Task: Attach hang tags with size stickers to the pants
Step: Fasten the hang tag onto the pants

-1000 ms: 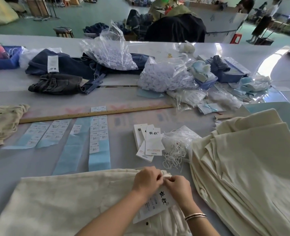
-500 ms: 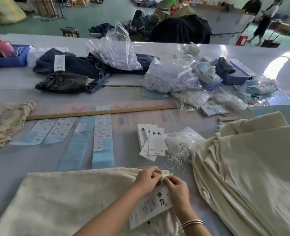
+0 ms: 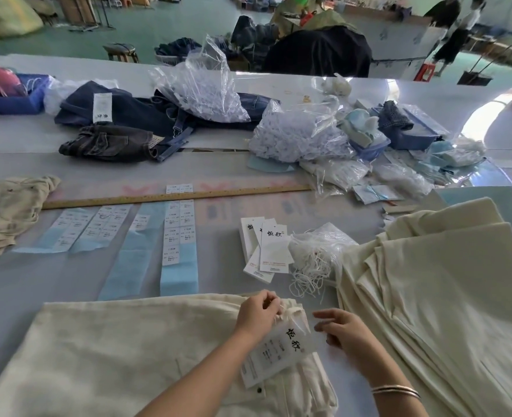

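Cream cotton: the pants (image 3: 122, 350) lie flat at the near edge of the table, waistband toward the right, and the hang tag (image 3: 278, 353) sits on that waistband corner, tilted, printed face up.
Left hand: the left hand (image 3: 256, 313) has its fingers curled in a pinch on the white tag string (image 3: 280, 314) right at the waistband.
Right hand: the right hand (image 3: 343, 329) hovers just beside the tag, fingers loosely spread, holding nothing.
String check: whether the loop is fully pulled tight is hard to say, the knot is too small to read here.
Risk one: if the left pinch lets go before the loop is snug, the tag could slide loose from the belt loop.
Risk two: a sharp tug might snap the thin string or tear the tag's hole.
Risk three: the sticker on the tag may not match this pair, since several sticker sheets (image 3: 178, 233) lie side by side.
Supplies: spare tags (image 3: 266, 245) and a bag of strings (image 3: 317, 257) sit just beyond the pants; a stack of cream pants (image 3: 447, 290) waits on the right.
Surface: a long pale grey table (image 3: 23, 284), a wooden ruler (image 3: 176, 196) across it, denim garments (image 3: 122, 115) and plastic bags (image 3: 200, 82) farther back.
Room: a workshop with a green floor, a stool, piled clothing, people standing far right.
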`<state>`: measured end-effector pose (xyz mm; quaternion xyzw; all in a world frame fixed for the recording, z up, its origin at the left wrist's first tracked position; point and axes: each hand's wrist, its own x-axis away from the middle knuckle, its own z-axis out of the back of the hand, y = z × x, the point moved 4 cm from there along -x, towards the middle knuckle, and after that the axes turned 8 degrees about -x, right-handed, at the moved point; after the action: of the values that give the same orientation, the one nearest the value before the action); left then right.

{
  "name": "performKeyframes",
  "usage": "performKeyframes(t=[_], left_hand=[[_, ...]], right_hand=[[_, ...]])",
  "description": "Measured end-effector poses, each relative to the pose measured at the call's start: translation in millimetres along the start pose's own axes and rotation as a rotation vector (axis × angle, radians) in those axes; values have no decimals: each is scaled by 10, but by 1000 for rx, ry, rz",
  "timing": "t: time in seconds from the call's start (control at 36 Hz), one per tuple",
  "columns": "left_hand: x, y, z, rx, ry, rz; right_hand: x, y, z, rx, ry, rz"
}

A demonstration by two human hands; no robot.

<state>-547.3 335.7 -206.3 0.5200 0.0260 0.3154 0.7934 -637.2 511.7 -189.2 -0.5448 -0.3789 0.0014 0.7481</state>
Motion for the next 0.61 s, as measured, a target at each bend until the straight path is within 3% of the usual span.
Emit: performKeyframes(t=[0.22, 0.61], left_hand=[[51, 137, -69, -102, -56, -141], [203, 197, 14, 325, -156, -153]], right_hand=[[34, -72, -74, -568, -188, 4], [92, -218, -366, -700, -104, 120]])
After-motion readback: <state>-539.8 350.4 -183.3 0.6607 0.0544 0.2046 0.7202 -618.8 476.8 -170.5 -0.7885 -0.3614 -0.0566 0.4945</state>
